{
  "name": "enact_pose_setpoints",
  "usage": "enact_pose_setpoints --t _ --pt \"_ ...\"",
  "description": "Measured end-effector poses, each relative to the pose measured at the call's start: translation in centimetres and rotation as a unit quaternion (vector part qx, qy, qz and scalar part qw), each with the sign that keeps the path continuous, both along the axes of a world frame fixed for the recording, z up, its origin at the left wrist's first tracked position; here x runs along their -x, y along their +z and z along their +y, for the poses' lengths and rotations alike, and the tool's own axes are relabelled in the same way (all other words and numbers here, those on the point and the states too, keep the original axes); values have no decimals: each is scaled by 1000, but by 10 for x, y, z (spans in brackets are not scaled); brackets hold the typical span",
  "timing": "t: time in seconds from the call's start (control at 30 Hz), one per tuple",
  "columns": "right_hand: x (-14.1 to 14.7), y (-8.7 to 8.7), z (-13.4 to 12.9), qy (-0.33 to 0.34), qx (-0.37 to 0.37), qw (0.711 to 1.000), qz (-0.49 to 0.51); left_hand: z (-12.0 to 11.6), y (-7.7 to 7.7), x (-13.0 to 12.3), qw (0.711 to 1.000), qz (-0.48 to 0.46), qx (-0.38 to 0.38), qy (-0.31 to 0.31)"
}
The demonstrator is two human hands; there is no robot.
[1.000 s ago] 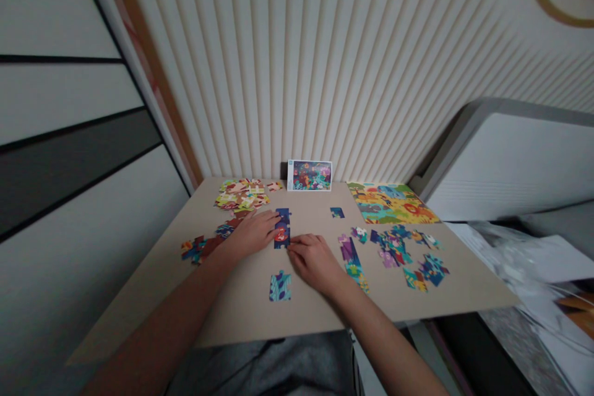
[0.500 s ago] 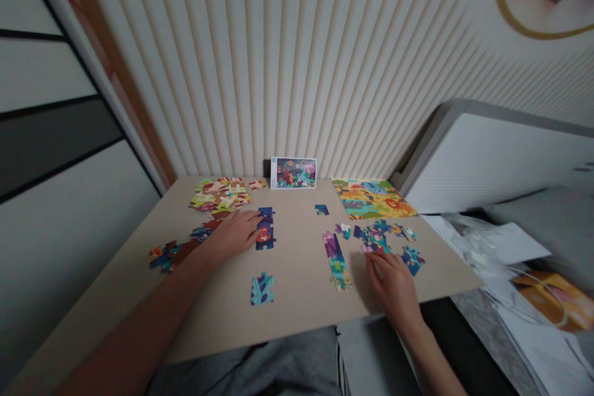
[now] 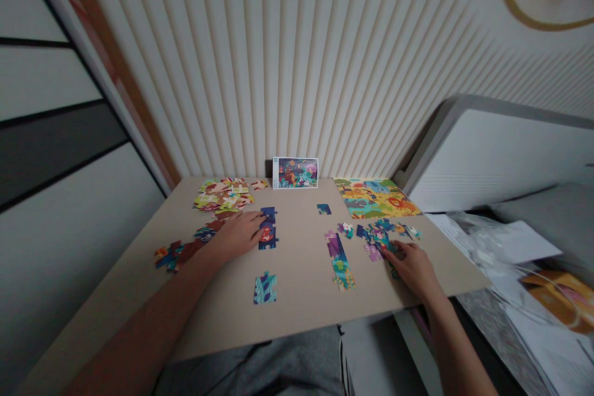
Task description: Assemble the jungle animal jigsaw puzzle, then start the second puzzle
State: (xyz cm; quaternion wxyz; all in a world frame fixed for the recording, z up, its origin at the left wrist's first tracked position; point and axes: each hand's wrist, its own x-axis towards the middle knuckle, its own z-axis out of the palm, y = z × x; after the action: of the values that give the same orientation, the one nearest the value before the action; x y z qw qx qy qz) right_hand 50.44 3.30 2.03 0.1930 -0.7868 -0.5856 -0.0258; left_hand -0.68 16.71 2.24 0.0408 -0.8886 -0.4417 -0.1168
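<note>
My left hand lies flat on the table, its fingers stretched out to a joined strip of dark blue puzzle pieces with a red creature on it. The forearm crosses a row of loose pieces. Bent fingers of my right hand close on a puzzle piece at the near side of a loose blue pile; the hand mostly hides that piece. Just left of the fingertips is a pink-purple piece. A joined purple-to-green strip stands between the hands. A light-blue leafy piece lies nearer me.
A picture card leans upright at the back wall. A single dark blue piece lies in front of it. At back left is a heap of yellow-red pieces; at back right, a finished animal puzzle. Papers lie beyond the right edge.
My right hand has moved right, away from the pink-purple piece, which now shows uncovered. The leafy blue piece at the right is now hidden by the hand or shifted. My left hand stays put.
</note>
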Motion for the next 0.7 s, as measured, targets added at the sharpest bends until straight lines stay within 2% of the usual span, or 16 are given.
enact_pose_setpoints --t 0.17,0.27,0.4,0.57,0.63,0.7 --pt "-12 7 7 21 51 998 27 0 0 -1 1000 0 1 -5" --pt "-16 9 8 25 39 994 98 -1 -1 -1 1000 -2 0 -3" --pt "-22 10 3 7 9 974 225 0 -2 -1 1000 -5 1 -2" --pt "-26 20 -8 -44 -103 970 216 2 -3 -1 1000 -12 2 -6" --pt "-18 27 -12 -56 -156 957 239 2 -3 -1 1000 -16 2 -7" --pt "-3 35 -15 -40 -187 941 280 1 -2 -2 1000 -17 1 -8"
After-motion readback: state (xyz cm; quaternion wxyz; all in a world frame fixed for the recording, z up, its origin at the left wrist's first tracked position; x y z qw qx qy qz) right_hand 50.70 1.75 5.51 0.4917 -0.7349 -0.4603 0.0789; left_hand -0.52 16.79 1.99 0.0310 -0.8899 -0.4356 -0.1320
